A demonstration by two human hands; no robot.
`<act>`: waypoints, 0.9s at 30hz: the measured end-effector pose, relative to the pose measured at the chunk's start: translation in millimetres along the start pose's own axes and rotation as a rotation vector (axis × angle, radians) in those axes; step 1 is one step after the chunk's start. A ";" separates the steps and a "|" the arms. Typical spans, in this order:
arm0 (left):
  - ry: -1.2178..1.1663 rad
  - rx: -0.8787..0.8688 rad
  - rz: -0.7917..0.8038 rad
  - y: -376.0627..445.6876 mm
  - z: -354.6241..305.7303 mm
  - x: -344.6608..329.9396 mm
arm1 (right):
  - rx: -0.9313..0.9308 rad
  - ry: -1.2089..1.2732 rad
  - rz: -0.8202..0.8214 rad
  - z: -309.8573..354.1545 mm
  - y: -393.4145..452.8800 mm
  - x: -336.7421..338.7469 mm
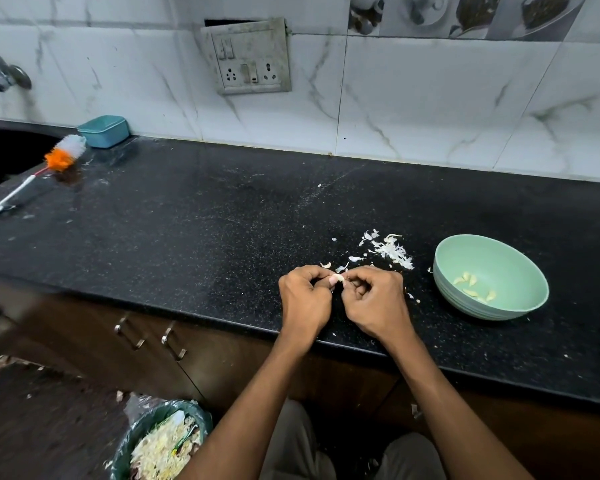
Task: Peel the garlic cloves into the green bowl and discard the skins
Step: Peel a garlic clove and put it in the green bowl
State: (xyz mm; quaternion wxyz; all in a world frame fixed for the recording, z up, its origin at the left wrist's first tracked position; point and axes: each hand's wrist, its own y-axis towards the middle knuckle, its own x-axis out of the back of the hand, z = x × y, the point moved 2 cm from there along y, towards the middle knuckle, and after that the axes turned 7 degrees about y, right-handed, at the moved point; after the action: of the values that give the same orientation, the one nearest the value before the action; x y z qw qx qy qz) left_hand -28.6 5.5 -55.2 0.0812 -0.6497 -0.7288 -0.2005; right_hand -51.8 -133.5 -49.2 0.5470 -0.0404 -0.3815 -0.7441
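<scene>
Black speckled stone countertop [187,220] lies under our hands. Our left hand [303,299] and right hand [374,299] meet at its front edge, fingers curled, pinching one garlic clove [338,278] between them. Loose skins [394,252] lie just beyond, near the green bowl [499,308] on our right, which holds peeled cloves [473,287]. A lined bin [163,441] stands on the floor.

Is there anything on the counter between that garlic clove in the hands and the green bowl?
Nothing solid. The garlic clove is pinched between the left hand and right hand; only thin loose skins lie toward the green bowl, which is open on top.
</scene>
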 end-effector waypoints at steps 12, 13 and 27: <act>0.070 -0.092 0.005 -0.8 -4.1 -1.7 | -0.015 -0.118 0.198 0.5 2.0 -6.6; 0.099 -0.111 0.015 -1.0 -4.5 -2.2 | -0.011 -0.131 0.197 1.2 1.7 -6.3; 0.122 -0.117 0.088 0.5 -3.6 -2.4 | -0.043 0.002 0.162 -1.4 1.0 -0.2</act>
State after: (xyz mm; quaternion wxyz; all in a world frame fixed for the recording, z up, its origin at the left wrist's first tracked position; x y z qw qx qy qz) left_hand -28.3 2.0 -52.7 0.0962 -0.6713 -0.6801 -0.2783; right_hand -50.3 -134.3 -49.8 0.6050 -0.0819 -0.3604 -0.7052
